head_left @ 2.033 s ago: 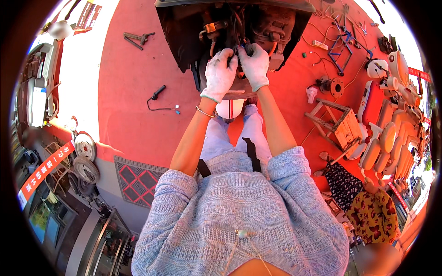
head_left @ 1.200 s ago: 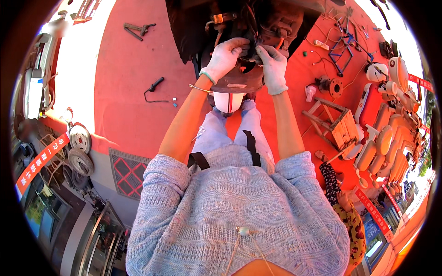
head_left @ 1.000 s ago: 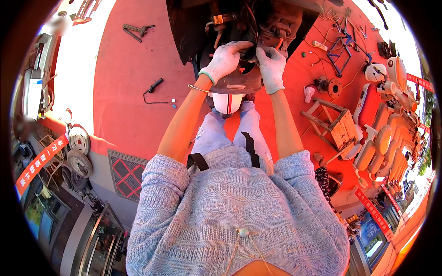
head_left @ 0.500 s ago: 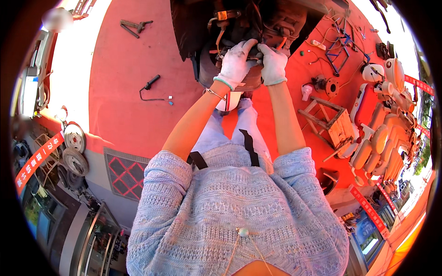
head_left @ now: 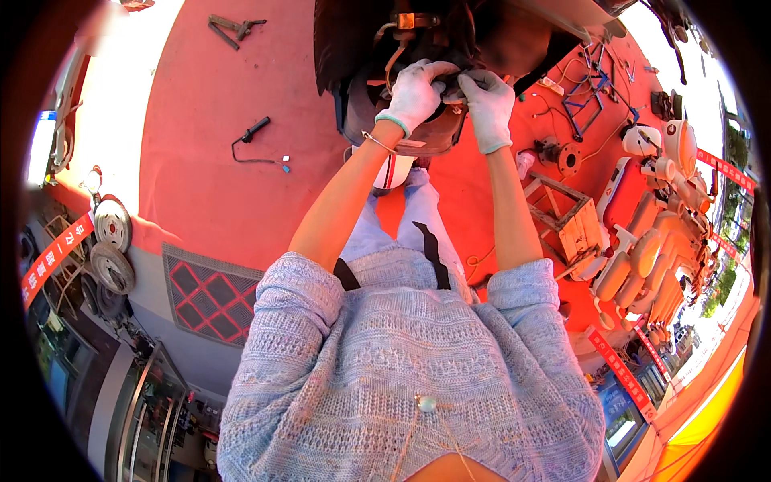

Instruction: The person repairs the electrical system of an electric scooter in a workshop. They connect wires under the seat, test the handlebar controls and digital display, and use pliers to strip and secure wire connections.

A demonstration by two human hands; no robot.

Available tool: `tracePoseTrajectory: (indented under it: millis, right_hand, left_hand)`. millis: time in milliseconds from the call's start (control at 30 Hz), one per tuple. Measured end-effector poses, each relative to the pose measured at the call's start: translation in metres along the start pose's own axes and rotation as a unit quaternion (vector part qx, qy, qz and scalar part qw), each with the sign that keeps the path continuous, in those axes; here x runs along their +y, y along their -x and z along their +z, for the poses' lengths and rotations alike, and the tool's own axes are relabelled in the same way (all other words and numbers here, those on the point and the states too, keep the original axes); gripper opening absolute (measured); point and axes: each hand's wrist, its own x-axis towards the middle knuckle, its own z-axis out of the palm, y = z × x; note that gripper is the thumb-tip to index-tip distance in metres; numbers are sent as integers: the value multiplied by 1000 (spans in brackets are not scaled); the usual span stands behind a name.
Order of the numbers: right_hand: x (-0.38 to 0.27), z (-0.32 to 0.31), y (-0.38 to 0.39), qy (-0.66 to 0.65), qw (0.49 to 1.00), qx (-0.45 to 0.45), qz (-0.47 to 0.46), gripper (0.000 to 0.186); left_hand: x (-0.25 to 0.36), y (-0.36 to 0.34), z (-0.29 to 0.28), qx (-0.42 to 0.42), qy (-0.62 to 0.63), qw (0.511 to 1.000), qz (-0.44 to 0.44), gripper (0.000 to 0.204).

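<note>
Black open vehicle body (head_left: 337, 48) is at top ctr., cut by the upper edge. L hand (head_left: 414, 96) and R hand (head_left: 490, 108), both w/ white gloves, are close together at its inner parts; fingers are bent, tips nearly closed, but I cannot tell what they grip. Red floor (head_left: 201, 173) stretches wide on L, w/ black handle (head_left: 255, 128) and cable well apart from hands. On R, wooden stool (head_left: 580, 237) and blue frame (head_left: 593, 115) narrow the room. Red banners (head_left: 620, 373) on both sides bear pale writing.
</note>
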Motion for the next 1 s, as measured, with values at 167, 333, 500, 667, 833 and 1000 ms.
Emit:
tracePoseTrajectory:
  millis: [167,333,500,667,833,1000]
  right_hand:
    - [15,-2,-16,248,951,105,-155,31]
    - [3,4,-18,314,944,45,-92,31]
    - [9,9,-18,315,938,91,-115,34]
    - [17,3,-16,370,919,91,-105,41]
    - [25,-2,-29,174,982,8,-67,34]
    - [25,-3,-32,-48,998,-27,-7,27]
  left_hand:
    - [-5,-4,3,6,-31,998,54,30]
    - [-8,0,6,51,3,999,9,28]
    - [-4,6,3,87,-140,982,-88,32]
    - [-19,12,9,77,-257,963,-3,29]
    - [-19,13,1,16,-135,991,-21,39]
    - [-26,1,7,24,-195,980,-20,33]
